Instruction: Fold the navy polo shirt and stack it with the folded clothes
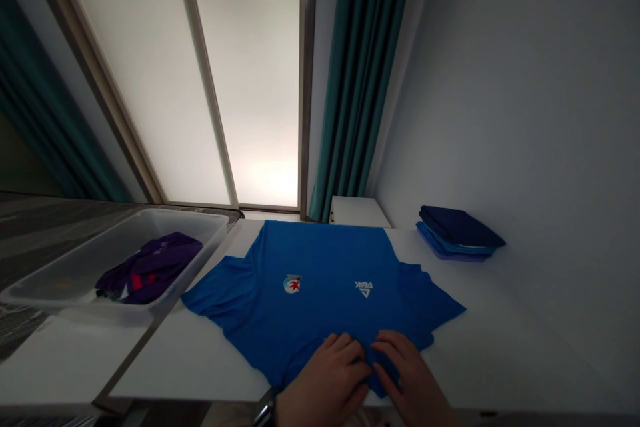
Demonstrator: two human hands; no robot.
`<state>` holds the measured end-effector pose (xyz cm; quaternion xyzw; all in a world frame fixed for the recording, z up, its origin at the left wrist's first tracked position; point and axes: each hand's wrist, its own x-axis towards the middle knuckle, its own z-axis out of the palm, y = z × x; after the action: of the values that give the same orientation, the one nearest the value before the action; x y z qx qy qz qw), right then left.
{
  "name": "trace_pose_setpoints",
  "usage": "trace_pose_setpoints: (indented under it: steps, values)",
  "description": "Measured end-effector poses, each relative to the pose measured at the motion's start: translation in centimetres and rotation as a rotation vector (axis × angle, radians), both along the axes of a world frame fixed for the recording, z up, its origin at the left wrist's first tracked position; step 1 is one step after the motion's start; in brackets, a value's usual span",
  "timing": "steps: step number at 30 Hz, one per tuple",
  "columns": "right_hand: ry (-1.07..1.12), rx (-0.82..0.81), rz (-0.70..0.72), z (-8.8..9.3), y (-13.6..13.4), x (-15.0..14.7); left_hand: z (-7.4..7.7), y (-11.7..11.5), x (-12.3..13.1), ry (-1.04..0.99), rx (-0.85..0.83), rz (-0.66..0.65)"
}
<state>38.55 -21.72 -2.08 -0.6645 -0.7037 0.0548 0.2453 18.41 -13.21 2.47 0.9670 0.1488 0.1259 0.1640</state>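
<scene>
A blue T-shirt (320,260) lies spread front side up on the white table, its collar end toward me and its sleeves out to both sides. A round badge (293,284) and a white PEAK logo (364,289) show on its chest. At the collar, my left hand (333,373) has its fingers curled onto the fabric, with a dark watch (266,410) on that wrist. Just right of it, my right hand (407,377) touches the collar, thumb held apart from the bent fingers. Part of the collar is hidden under both hands.
On the left stands a translucent plastic bin (37,287) with crumpled purple clothing (157,263) inside. A stack of folded dark and blue clothes (457,233) sits at the right rear of the white table (200,363), near the wall. A white cabinet (357,210) stands behind.
</scene>
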Motion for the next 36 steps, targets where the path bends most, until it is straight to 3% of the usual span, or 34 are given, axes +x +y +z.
trace_pose_setpoints:
  steps: [5,12,16,20,23,25,28,32,36]
  values:
    - [-0.031,0.034,-0.014,-0.8,-1.8,0.3,-0.5,-1.0,-0.6,-0.012,-0.026,0.022]
    - [-0.069,0.295,0.116,-2.9,-3.4,1.0,-0.5,-1.3,-1.3,0.039,-0.021,0.029]
    - [-0.151,0.339,0.127,-3.6,-4.2,1.0,-0.4,-1.4,-1.0,0.039,0.006,0.030]
    - [-0.205,0.408,0.111,-3.2,-4.4,1.5,-0.5,-1.6,-0.6,0.020,0.082,0.019]
    - [-0.184,0.490,-0.025,-1.8,-3.6,1.8,-0.5,-1.6,-0.3,-0.014,0.158,-0.047]
    - [-0.167,0.471,-0.105,-0.8,-2.5,1.7,-0.5,-1.4,-0.3,-0.026,0.201,-0.101]
    - [-0.172,0.365,-0.074,-0.1,-0.9,1.1,-0.9,-1.1,-0.3,-0.039,0.223,-0.164]
    - [-0.248,0.186,-0.016,-1.0,-0.1,1.0,-1.1,-0.8,-0.3,-0.043,0.168,-0.172]
    - [-0.342,0.130,-0.041,-2.5,-0.7,1.6,-0.9,-1.0,-0.2,-0.013,0.081,-0.145]
